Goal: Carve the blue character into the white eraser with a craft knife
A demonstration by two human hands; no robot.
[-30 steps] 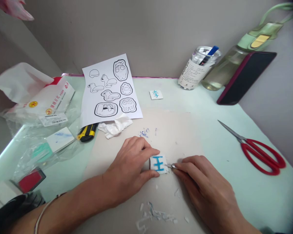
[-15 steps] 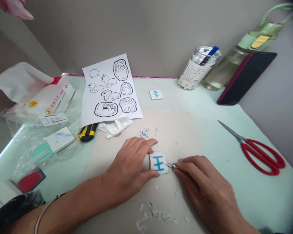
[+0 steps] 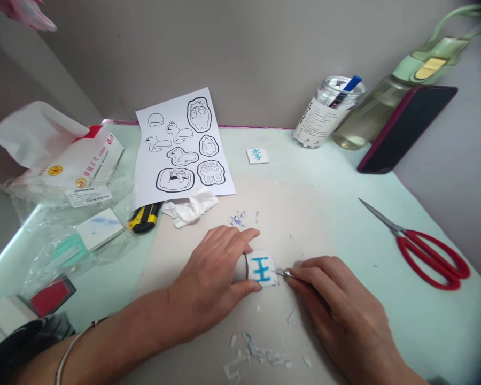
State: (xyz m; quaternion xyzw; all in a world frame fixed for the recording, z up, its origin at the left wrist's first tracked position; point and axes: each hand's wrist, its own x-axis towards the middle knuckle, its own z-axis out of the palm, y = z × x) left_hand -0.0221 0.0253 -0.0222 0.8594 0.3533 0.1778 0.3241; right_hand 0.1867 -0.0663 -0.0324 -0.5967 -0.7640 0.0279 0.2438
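A small white rubber block (image 3: 260,269) with a blue character lies flat on the beige work surface, its edges partly carved. My left hand (image 3: 218,264) grips it from the left, with fingers at its upper edge and the thumb at its lower edge. In my right hand (image 3: 336,305), pinched between thumb and fingers, is a thin carving knife (image 3: 286,272). Its narrow metal tip meets the block's right edge; most of its handle is hidden by the hand. White and bluish shavings (image 3: 260,353) lie in front of the block.
Red-handled scissors (image 3: 428,256) lie at right. Behind stand a pen jar (image 3: 315,123), a bottle (image 3: 355,120) and a phone (image 3: 409,128). A second lettered block (image 3: 257,155), a printed sheet (image 3: 148,182), crumpled tissue (image 3: 190,207) and a yellow-black cutter (image 3: 144,217) lie beyond my left hand.
The knife tip has shifted very slightly at the block's right edge. My left hand keeps its hold; the whole view has drifted a little.
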